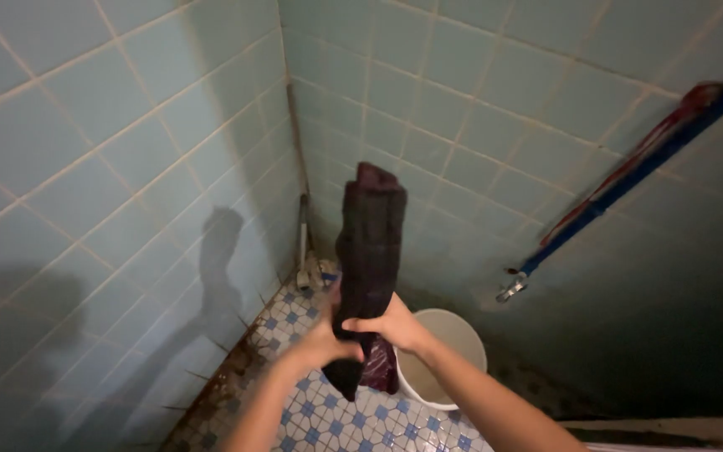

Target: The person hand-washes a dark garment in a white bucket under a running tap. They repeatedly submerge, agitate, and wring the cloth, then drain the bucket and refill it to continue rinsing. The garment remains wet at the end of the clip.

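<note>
A dark, wet-looking cloth (370, 238) is bunched into a thick roll and held upright in the corner of a tiled room. My left hand (328, 341) grips the roll low down from the left. My right hand (393, 326) wraps around it from the right, just above the left hand. Both hands touch each other around the cloth. The lower end of the cloth (367, 377) hangs below my hands, over the floor and next to a white bucket (449, 335).
Light blue tiled walls (127, 167) meet in a corner ahead. A blue pipe (629, 180) with a metal tap (512, 289) runs down the right wall above the bucket. A grey pipe (303, 238) stands in the corner. The floor (336, 418) has blue-and-white patterned tiles.
</note>
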